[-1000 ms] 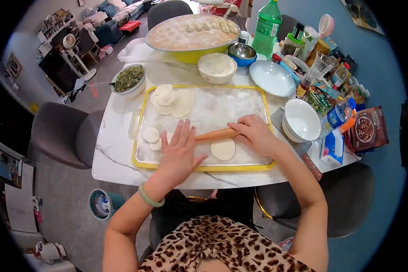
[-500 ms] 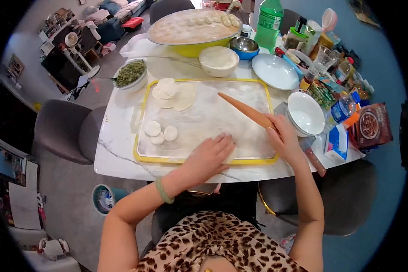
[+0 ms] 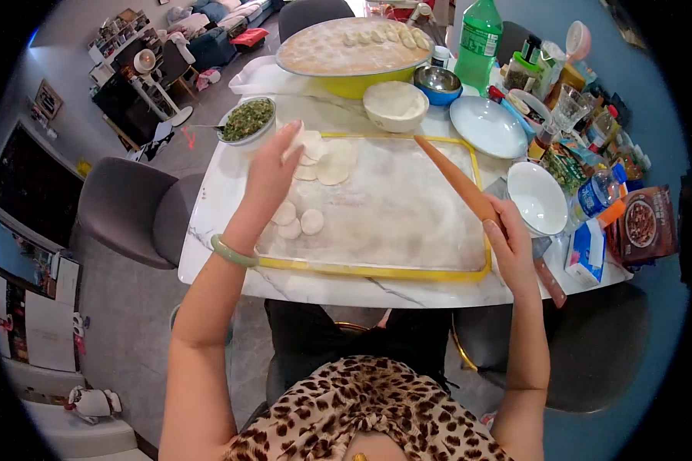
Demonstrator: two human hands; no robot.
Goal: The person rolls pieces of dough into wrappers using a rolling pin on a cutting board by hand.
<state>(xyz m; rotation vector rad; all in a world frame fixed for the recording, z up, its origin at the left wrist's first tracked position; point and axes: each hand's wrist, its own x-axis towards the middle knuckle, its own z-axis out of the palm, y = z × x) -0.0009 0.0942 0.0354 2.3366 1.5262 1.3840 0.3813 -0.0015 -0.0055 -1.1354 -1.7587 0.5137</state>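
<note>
My right hand (image 3: 509,238) is wrapped round the thick end of a tapered wooden rolling pin (image 3: 455,178), which slants up and left over the right side of the floured mat. My left hand (image 3: 273,173) is at the mat's left edge, thumb apart from the fingers, beside overlapping flat dough wrappers (image 3: 334,163). Its fingertips are close to the topmost wrapper; whether they touch it I cannot tell. Small round dough pieces (image 3: 311,222) lie below, partly hidden by my left wrist. The yellow-rimmed mat (image 3: 377,271) carries the dough and a dusting of flour.
A bowl of green filling (image 3: 247,120) stands at the left. Behind the mat are a bowl of flour (image 3: 396,104) and a wide tray (image 3: 315,50) with several dumplings. To the right are a blue plate (image 3: 488,127), a white bowl (image 3: 537,198) and a knife (image 3: 550,283).
My left hand has moved from the mat's front middle up and left to the wrappers. My right hand still grips the rolling pin. The whole view has shifted slightly.
</note>
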